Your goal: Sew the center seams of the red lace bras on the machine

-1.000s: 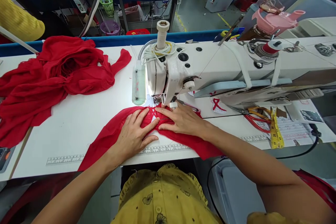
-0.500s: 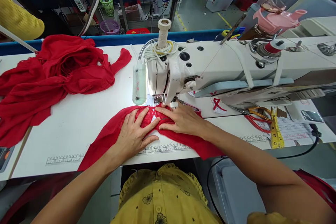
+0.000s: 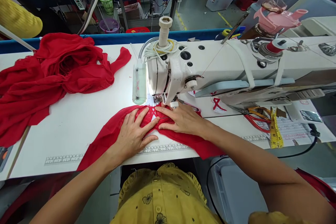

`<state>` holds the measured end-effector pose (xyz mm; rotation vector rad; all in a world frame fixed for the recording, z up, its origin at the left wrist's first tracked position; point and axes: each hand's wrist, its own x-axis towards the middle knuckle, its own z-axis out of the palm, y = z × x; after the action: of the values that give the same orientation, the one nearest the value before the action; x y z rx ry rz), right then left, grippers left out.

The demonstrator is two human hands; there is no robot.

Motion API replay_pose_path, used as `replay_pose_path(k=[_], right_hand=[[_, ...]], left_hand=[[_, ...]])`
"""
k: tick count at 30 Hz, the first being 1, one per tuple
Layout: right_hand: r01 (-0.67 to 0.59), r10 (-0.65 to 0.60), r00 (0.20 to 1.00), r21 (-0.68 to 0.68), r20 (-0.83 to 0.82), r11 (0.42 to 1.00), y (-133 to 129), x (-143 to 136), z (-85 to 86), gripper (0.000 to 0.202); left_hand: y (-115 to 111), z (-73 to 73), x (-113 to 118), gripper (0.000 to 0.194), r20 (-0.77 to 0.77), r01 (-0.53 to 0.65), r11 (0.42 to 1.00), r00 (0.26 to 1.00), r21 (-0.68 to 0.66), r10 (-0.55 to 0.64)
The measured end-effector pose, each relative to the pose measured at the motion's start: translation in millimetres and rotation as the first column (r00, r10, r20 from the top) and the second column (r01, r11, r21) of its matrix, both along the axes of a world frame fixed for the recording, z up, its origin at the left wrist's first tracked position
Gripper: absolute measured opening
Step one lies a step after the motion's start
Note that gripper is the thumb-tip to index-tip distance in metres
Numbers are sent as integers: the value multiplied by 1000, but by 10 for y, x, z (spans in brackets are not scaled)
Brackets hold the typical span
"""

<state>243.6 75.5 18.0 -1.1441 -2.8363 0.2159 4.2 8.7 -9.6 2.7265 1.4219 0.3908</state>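
A piece of red fabric (image 3: 105, 136) lies across the table in front of the sewing machine (image 3: 170, 66). Its upper middle edge reaches the presser foot (image 3: 157, 98), where a small white patch with a red cross-shaped ribbon (image 3: 154, 112) shows. On the left part of the cloth my left hand (image 3: 135, 131) lies flat with fingers spread. My right hand (image 3: 181, 119) rests flat on the right part, fingers stretched toward the patch, some fingertips hidden near the machine head. Neither hand grips the cloth.
A heap of red fabric (image 3: 52, 73) covers the table's left side. Right of the machine's needle end are another ribbon patch (image 3: 218, 105), orange-handled scissors (image 3: 256, 112) and a yellow measuring tape (image 3: 275, 129). A co-worker's yellow sleeve (image 3: 19, 15) shows at upper left.
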Motion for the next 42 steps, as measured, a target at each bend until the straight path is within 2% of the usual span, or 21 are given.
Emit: replay_pose_path(k=[5,10,15,19,22,24,27,32,39,42], right_hand=[[-28,28,999,19,-32,999,-34,23,-6,64],[-71,75,982,29,-172,997,-130,50,-16,32],[-111,97,970,-53,-221,992,-116,14,-41,45],[-100,82,974,-78,-210,992,-79,-10,-42,48],[-110,105,985,-31,-136,993,-101,-17,-24,50],[-125,127,989,34,-78,992,-137,-23,-16,52],[-137,140,990,134,-12,981,-196,-38,-21,49],[-130,123,991,194,50,972,-249,-48,-31,41],[-75,100,988,198,-119,977,-312,28,-9,43],[-95,116,986,169,-118,981,-332,15,-35,44]], left_hand=[[1,8,-2,57,-8,1,1000,1000,-1,-1],[6,19,6,61,-9,5,1000,1000,5,-5],[11,8,3,60,-20,-1,1000,1000,4,1],[-20,50,7,58,3,21,1000,1000,9,-21],[-10,149,41,40,117,0,999,993,44,-5],[54,224,81,28,207,-77,996,976,44,67],[237,294,151,29,235,-192,979,951,-66,202],[512,273,226,21,134,-271,928,941,-257,311],[546,299,207,17,202,-258,911,921,-322,332],[557,347,206,15,171,-269,901,924,-341,340]])
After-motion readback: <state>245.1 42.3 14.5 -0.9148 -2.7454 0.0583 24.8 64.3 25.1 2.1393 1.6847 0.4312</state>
